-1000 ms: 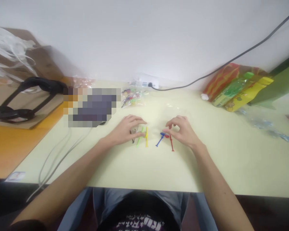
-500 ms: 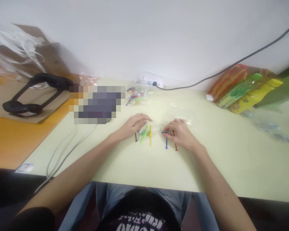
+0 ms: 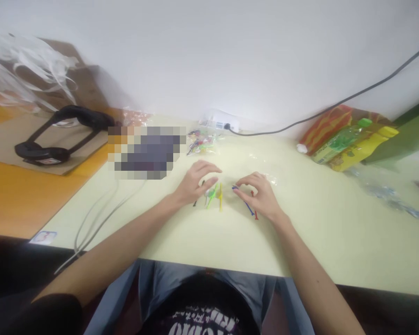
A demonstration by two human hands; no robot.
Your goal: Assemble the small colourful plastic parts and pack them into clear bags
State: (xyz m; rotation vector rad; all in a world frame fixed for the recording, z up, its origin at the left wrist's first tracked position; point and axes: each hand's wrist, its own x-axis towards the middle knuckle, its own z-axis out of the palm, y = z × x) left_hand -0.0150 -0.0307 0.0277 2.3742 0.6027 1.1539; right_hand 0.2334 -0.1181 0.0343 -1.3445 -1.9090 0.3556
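My right hand (image 3: 260,195) pinches the upper end of a thin blue plastic stick (image 3: 248,208) between thumb and fingertips. The stick slants down to the right, its lower end close to a red plastic stick (image 3: 256,213) that lies partly under the hand. My left hand (image 3: 197,184) hovers with thumb and fingers apart, holding nothing. Just below its thumb are a green plastic stick (image 3: 211,199), a yellow plastic stick (image 3: 221,201) and a dark stick (image 3: 195,203), partly covered by the hand. A pale piece beside the green one is too blurred to name.
Behind my hands lies a clear bag of small coloured pieces (image 3: 202,142), near a white power strip (image 3: 219,122). A blurred-out dark object (image 3: 145,151) is at left, cables (image 3: 101,218) below it. Snack packaging (image 3: 363,149) and a green-capped bottle (image 3: 342,142) are at right.
The blue stick has gone from pointing straight toward me to slanting right, its upper end in my right fingers. My left thumb and fingers have spread wider. The view has shifted slightly.
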